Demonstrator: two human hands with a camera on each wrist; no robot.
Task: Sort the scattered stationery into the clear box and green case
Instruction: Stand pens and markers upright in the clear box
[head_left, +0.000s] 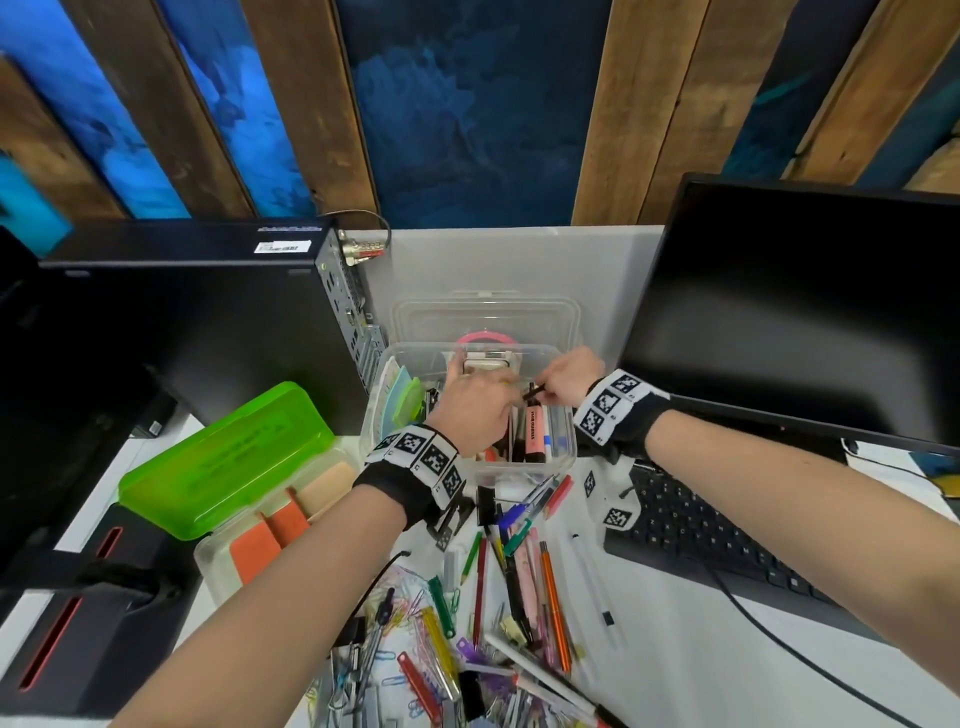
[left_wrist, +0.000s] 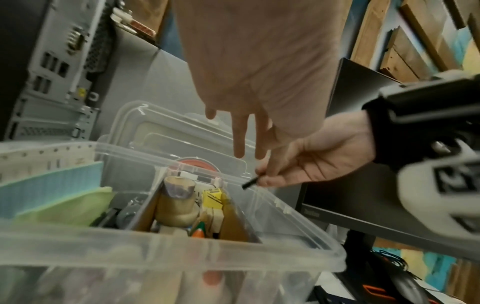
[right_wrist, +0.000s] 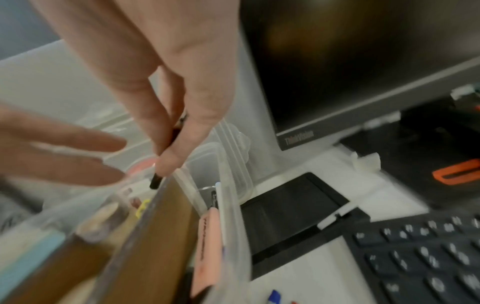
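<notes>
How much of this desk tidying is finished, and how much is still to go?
Partly done. The clear box already holds a pink highlighter, tape and note pads, and the green case stands open with erasers inside. In hand: the right hand pinches a black pen over the box, while the left hand hovers open. Left: a pile of pens and paper clips still covers the desk.

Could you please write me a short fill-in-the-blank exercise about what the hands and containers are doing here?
1. The right hand pinches a thin ___ pen over the clear box.
2. The green case lies to the ___ of the clear box.
3. The left hand, fingers straight, holds ___.
4. The keyboard is ___ in colour.

Missing words: black; left; nothing; black
</notes>
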